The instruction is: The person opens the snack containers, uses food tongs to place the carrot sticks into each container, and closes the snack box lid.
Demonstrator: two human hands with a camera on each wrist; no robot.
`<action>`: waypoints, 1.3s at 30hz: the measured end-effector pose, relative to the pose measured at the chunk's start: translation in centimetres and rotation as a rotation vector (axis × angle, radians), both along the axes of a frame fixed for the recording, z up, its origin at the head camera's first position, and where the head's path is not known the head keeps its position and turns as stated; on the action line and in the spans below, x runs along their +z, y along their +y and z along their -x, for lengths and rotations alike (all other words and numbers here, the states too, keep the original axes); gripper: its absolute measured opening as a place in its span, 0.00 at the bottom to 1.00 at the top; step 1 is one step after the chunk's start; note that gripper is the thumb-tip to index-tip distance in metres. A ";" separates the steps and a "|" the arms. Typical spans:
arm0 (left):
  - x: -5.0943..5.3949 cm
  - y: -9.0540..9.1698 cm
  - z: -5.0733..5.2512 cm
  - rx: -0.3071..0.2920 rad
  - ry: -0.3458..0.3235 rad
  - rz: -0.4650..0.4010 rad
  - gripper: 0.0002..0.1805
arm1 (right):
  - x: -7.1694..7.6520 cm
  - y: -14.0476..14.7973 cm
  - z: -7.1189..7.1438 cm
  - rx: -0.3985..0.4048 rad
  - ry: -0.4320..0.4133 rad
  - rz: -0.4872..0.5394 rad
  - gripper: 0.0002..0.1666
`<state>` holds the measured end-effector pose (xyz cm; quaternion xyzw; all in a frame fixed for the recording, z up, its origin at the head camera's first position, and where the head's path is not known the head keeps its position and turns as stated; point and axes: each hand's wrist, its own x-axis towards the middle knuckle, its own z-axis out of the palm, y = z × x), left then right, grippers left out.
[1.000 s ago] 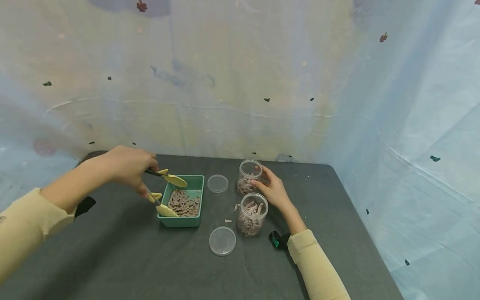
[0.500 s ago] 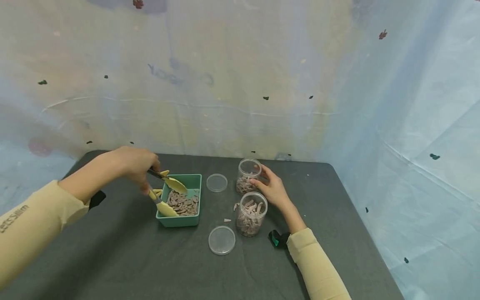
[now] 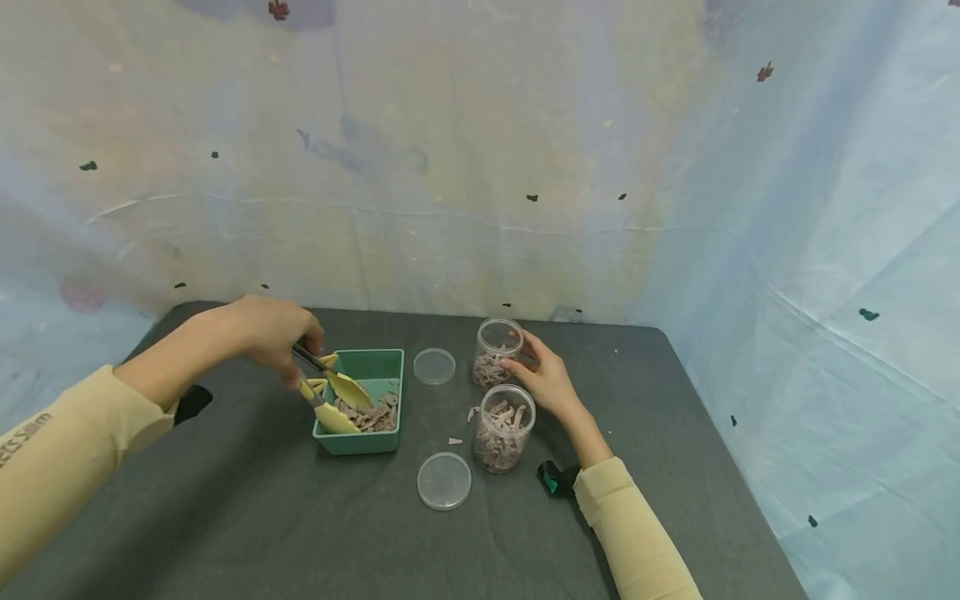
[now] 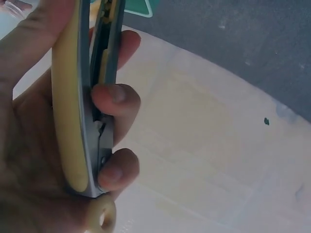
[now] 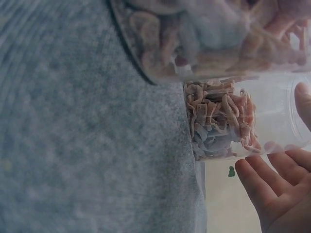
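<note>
My left hand (image 3: 272, 335) grips yellow-tipped tongs (image 3: 347, 390), whose tips reach down among greyish-brown strips (image 3: 384, 413) in a green rectangular tub (image 3: 360, 444). In the left wrist view, the fingers curl round the tongs' yellow and metal handle (image 4: 69, 107); the tips are out of sight there. My right hand (image 3: 550, 383) holds the rear clear jar (image 3: 490, 367), partly filled with similar strips, thumb on the near side and fingers behind. A fuller clear jar (image 3: 499, 446) stands uncapped in front of it, and fills the top of the right wrist view.
Two clear round lids lie between tub and jars: a rear lid (image 3: 434, 367) and a front lid (image 3: 444, 482). Small stray strips (image 3: 455, 441) lie on the dark tabletop (image 3: 337, 533) near the front jar. A pale plastic sheet (image 3: 450, 167) hangs behind the table.
The tongs' upper arm has come down toward the lower one, so the tips are closer together and deeper in the strips. The right hand and both jars keep their places.
</note>
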<state>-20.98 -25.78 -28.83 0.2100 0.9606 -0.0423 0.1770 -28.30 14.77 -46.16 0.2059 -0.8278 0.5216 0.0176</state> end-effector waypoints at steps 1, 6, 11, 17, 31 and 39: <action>-0.1 0.0 0.0 -0.013 0.006 -0.010 0.24 | 0.0 0.0 0.0 0.003 -0.001 0.004 0.41; -0.3 -0.2 -0.2 -0.076 0.040 -0.052 0.16 | 0.0 -0.1 0.1 0.019 0.011 0.021 0.41; -0.5 -0.6 -0.1 -0.084 0.053 -0.066 0.15 | 0.3 0.0 0.0 0.007 0.011 0.010 0.41; -0.6 -1.0 -0.1 -0.081 0.041 -0.085 0.16 | 0.0 -0.1 0.0 0.009 0.002 0.012 0.42; -0.5 -1.8 -0.3 -0.058 0.066 -0.106 0.17 | 0.0 -0.5 0.0 0.034 0.010 0.043 0.42; 0.3 -2.4 -0.5 -0.067 0.107 -0.141 0.15 | -0.1 -0.5 0.1 0.025 0.006 0.039 0.41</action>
